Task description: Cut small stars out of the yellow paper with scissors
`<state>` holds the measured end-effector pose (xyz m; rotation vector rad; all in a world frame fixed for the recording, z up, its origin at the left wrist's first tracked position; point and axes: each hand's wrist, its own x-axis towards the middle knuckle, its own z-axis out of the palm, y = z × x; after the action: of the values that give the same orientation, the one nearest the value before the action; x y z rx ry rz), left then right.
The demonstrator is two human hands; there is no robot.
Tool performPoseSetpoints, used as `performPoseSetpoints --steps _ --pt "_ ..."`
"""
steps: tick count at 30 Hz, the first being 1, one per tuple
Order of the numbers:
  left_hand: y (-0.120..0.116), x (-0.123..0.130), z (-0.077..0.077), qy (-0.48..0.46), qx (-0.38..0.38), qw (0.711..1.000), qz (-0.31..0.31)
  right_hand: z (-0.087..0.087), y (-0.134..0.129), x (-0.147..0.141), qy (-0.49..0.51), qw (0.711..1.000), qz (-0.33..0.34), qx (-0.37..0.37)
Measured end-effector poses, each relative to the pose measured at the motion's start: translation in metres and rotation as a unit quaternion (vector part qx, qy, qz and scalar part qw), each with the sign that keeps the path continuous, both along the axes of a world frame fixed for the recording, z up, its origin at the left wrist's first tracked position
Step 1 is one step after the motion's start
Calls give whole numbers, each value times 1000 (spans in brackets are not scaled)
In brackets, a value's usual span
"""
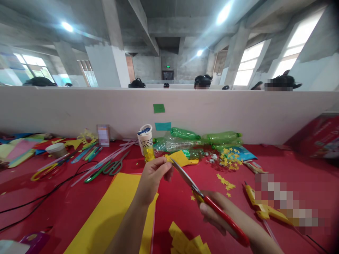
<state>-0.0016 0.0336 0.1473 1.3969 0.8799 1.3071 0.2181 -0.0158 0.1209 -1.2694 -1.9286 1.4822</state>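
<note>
- I read the clock from the left hand, with twelve toward the white partition (119, 109).
- I have the left hand (153, 173) with thumb and forefinger pressed together, pinching the yellow paper (180, 158), which sticks out from the fingertips toward two o'clock.
- At four o'clock, my right hand (212, 216) is curled around the red handles of the scissors (186, 175); their tips point back to ten o'clock, right beside the pinch. I can't tell how far the blades are parted.
- Main worry: those tips sit so close to the left fingertips that a slip or an early squeeze could nick skin. A loose pinch could let the paper twist and spoil the edge.
- A low sweep of the right wrist could scatter the single star (192, 198) under the blades or the loose stars (225, 181) at three o'clock.
- Toward twelve I'm tight: the cup (145, 143) and green bottles (185, 133) crowd in, and a forward push could knock them.
- The yellow sheets (106, 215) lie under the left forearm (129, 218) at seven o'clock; dragging it could shift them.
- My best room is the red tabletop (169, 211) around five o'clock, before the yellow strips (186, 241). Past the right hand, the glue gun (261, 208) limits travel.
</note>
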Motion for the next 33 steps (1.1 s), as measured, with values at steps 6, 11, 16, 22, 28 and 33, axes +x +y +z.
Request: performPoseSetpoints --steps 6,11,16,22,28,33 --pt "0 -1 2 8 -4 1000 2 -8 2 -1 9 1000 -22 -17" --pt "1 -1 0 -4 -10 1000 -3 -6 1 -2 9 1000 -22 -14" --pt "0 -2 1 -2 -19 1000 -5 5 -2 -6 -18 999 -33 -24" --pt "1 -3 1 1 -30 1000 -5 9 -1 -6 1 999 -31 -26" --pt "2 -5 1 6 -52 999 -12 7 3 -2 18 998 2 -52" --pt "2 -7 2 12 -55 998 -13 8 1 -3 6 999 -15 -42"
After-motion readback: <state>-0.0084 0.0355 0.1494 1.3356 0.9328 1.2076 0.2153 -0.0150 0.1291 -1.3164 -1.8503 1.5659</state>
